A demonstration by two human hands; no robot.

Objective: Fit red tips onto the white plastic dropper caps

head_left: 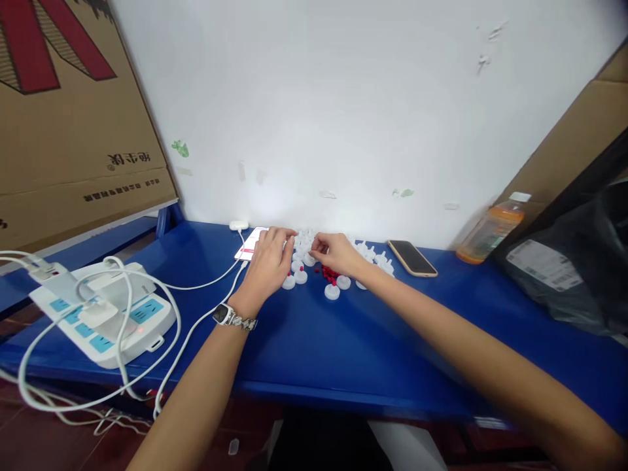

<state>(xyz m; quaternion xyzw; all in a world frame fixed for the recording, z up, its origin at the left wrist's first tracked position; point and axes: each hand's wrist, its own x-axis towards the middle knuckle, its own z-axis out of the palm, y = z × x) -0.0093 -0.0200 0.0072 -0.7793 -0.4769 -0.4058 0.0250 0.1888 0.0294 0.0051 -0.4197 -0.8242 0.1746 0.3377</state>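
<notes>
Both hands work the pile of small white plastic caps: left hand lies loosely spread over it, right hand pinches something unclear above tiny red beads, apparently sorting.

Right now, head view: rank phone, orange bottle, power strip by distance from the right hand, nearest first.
From the right hand:
1. Phone, just to its right, by the wall.
2. Orange bottle, farther right, leaning at the wall.
3. Power strip, far left, past the left hand.

two hands, left hand and right hand; one phone; one bottle; one power strip; one wristwatch; white caps too many and too small to count.
</notes>
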